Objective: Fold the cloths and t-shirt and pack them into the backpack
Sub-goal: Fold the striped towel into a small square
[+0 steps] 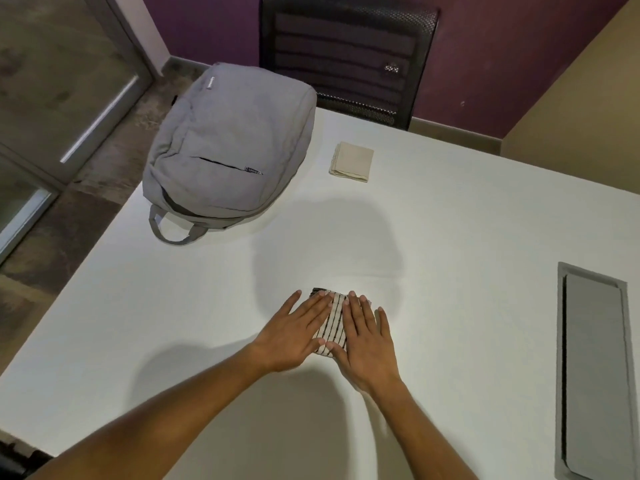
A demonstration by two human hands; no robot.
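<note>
Backpack [228,143] still looks zipped shut, with two small folded things waiting outside it.

The grey backpack lies flat at the far left of the white worktop [450,237]. A folded beige cloth [351,161] sits just beside it, done. The small striped cloth [334,323] lies near the front edge, folded into a little bundle. The left hand [294,332] and right hand [367,337] lie flat on it, fingers straight, pressing it down. No t-shirt shows. Packing is still left, I think.
</note>
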